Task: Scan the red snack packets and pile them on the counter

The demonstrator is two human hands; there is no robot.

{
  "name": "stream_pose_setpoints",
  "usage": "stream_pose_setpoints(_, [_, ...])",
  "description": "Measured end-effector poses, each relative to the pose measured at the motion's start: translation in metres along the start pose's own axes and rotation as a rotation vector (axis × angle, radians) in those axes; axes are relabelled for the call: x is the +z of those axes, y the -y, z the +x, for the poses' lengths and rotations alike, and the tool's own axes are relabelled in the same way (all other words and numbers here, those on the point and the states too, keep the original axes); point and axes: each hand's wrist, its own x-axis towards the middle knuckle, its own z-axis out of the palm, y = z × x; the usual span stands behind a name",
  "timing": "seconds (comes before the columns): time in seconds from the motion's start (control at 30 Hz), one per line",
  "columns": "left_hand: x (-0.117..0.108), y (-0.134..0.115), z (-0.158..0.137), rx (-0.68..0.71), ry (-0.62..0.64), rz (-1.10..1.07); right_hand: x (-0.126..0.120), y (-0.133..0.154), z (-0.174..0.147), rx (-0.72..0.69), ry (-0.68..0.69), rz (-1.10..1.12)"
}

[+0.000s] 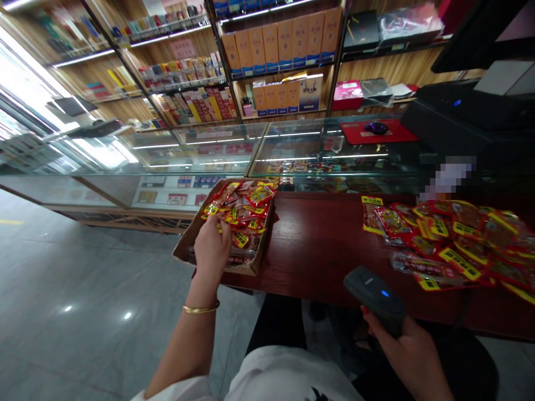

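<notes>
Well, packets [256, 210] in a cardboard box [252, 268], left hand [212, 245] over them, grip unclear; right hand [412, 350] around scanner [371, 289].

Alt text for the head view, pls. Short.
A person's left hand reaches into a cardboard box of red-and-yellow snack packets while their right hand holds a handheld barcode scanner. More packets lie piled at right on the dark red wooden table, with glass display cases beyond.
</notes>
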Motion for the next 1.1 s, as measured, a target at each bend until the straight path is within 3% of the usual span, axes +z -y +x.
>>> stream_pose_setpoints(0.1, [-0.014,-0.011,-0.002,-0.153,-0.107,-0.187,0.002,0.000,0.000,0.004,0.000,0.008])
stream_pose_setpoints(0.2, [-0.016,-0.026,-0.002,-0.236,-0.126,-0.640,0.004,-0.001,-0.002,-0.012,0.008,0.031])
stream_pose_setpoints(0.33, [0.000,-0.058,-0.010,-0.379,0.177,-1.438,0.004,-0.007,-0.004,-0.020,-0.025,0.020])
stream_pose_setpoints(0.47, [0.029,-0.090,-0.025,-0.619,0.535,-1.750,-0.003,-0.008,-0.005,-0.005,-0.029,0.007])
stream_pose_setpoints(0.57, [0.049,-0.105,-0.037,-0.805,0.822,-1.792,-0.008,-0.004,-0.006,-0.027,-0.063,-0.014])
stream_pose_setpoints(0.63, [0.059,-0.109,-0.043,-0.854,0.956,-1.808,-0.010,-0.001,-0.007,-0.048,-0.081,-0.009])
stream_pose_setpoints(0.77, [0.081,-0.112,-0.056,-0.836,1.050,-1.751,-0.009,0.002,-0.010,-0.068,-0.078,0.003])
stream_pose_setpoints(0.87, [0.106,-0.114,-0.065,-0.762,0.866,-1.614,-0.006,0.002,-0.009,-0.080,-0.083,-0.006])
stream_pose_setpoints(0.97, [0.130,-0.114,-0.069,-0.599,0.701,-1.448,-0.005,0.003,-0.008,-0.102,-0.079,0.002])
stream_pose_setpoints(1.1, [0.132,-0.110,-0.069,-0.277,0.514,-1.112,-0.006,0.003,-0.009,-0.105,-0.073,0.013])
